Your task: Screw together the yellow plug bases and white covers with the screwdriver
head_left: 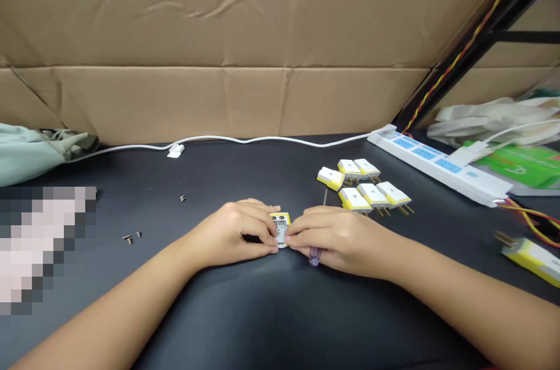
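Observation:
My left hand (238,231) and my right hand (336,236) meet at the middle of the black table (280,311). Between their fingertips they pinch a small yellow and white plug (280,227) with its inner side showing. A purple, translucent tool handle (314,255) pokes out under my right hand's fingers. Whether it is a screwdriver cannot be told. Both hands rest on the tabletop.
Several finished yellow and white plugs (365,186) lie in a group at the right rear. A few small screws (130,237) lie at the left. A white power strip (437,167) with its cable (245,139) runs along the back. Another plug (531,257) with wires sits far right. A cardboard wall (245,43) closes the rear.

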`<control>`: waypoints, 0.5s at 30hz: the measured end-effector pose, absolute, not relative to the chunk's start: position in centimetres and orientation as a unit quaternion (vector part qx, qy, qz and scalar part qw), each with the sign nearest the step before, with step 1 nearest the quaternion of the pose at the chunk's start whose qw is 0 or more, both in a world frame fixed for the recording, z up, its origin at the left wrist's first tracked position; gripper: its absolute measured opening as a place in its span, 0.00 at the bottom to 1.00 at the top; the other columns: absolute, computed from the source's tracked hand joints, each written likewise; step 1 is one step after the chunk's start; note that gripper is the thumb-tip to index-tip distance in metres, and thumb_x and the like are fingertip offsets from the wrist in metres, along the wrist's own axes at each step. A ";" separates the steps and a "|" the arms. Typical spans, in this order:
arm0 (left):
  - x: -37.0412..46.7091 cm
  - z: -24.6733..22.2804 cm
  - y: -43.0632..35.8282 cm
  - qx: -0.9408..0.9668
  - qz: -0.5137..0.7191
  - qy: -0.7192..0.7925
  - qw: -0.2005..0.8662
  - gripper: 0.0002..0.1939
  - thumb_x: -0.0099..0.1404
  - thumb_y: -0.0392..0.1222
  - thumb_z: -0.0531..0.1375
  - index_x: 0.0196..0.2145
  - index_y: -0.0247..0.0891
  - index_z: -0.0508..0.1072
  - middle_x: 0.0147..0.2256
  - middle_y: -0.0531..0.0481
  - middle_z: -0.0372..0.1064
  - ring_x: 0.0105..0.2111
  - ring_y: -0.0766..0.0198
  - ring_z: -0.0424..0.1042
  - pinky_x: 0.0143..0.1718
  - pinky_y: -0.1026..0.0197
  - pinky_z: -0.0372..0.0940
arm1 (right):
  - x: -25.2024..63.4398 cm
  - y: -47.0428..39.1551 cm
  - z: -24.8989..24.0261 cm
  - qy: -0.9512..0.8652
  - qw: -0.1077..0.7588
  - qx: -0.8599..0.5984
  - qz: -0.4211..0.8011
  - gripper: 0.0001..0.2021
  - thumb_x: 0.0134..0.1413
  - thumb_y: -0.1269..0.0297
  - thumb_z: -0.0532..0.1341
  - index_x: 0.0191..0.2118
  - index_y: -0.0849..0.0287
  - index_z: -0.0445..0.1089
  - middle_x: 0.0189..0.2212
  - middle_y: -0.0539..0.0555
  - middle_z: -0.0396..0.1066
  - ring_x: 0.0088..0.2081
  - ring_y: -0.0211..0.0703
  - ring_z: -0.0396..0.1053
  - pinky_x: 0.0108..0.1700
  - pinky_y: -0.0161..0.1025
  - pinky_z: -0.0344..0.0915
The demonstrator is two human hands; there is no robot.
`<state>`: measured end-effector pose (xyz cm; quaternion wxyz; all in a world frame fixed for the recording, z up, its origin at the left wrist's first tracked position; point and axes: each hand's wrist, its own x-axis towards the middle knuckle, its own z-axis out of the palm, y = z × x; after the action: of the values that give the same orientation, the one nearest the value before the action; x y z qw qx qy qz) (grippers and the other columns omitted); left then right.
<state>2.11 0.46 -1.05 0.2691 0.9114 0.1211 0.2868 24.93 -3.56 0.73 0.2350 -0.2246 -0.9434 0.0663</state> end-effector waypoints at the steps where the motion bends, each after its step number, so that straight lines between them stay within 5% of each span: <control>1: 2.1 -1.0 0.5 0.915 0.285 0.122 0.258 0.06 0.62 0.38 0.61 0.27 0.39 0.76 0.31 0.51 0.77 0.41 0.63 0.75 0.55 0.57 0.62 | 24.9 -3.5 0.7 -0.943 0.236 -0.225 0.067 0.10 0.58 0.74 0.55 0.37 0.61 0.75 0.35 0.55 0.77 0.34 0.40 0.71 0.40 0.36 0.69; 8: 2.1 -0.7 0.4 0.919 0.282 0.134 0.242 0.07 0.61 0.39 0.62 0.26 0.40 0.76 0.31 0.52 0.78 0.41 0.63 0.75 0.54 0.57 0.61 | 25.0 -3.5 1.0 -0.939 0.221 -0.238 0.108 0.07 0.57 0.71 0.59 0.39 0.61 0.74 0.35 0.55 0.77 0.37 0.40 0.72 0.42 0.36 0.69; 11: 2.2 -0.8 0.5 0.914 0.281 0.137 0.259 0.06 0.61 0.39 0.62 0.26 0.39 0.76 0.31 0.52 0.78 0.39 0.63 0.75 0.53 0.58 0.61 | 25.7 -3.7 2.1 -0.935 0.204 -0.258 0.135 0.12 0.56 0.67 0.61 0.46 0.61 0.71 0.43 0.58 0.74 0.44 0.41 0.71 0.48 0.37 0.68; 15: 2.2 -1.0 0.6 0.906 0.298 0.134 0.270 0.06 0.59 0.39 0.64 0.25 0.39 0.76 0.31 0.51 0.78 0.40 0.63 0.75 0.53 0.58 0.62 | 26.3 -3.1 4.3 -0.913 0.240 -0.315 0.097 0.14 0.60 0.69 0.55 0.51 0.57 0.67 0.44 0.57 0.71 0.45 0.42 0.70 0.47 0.39 0.68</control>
<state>2.19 0.56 -0.97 0.2703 0.9056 0.1335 0.2984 26.31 -3.08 4.29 0.2398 -0.3153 -0.9131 0.0971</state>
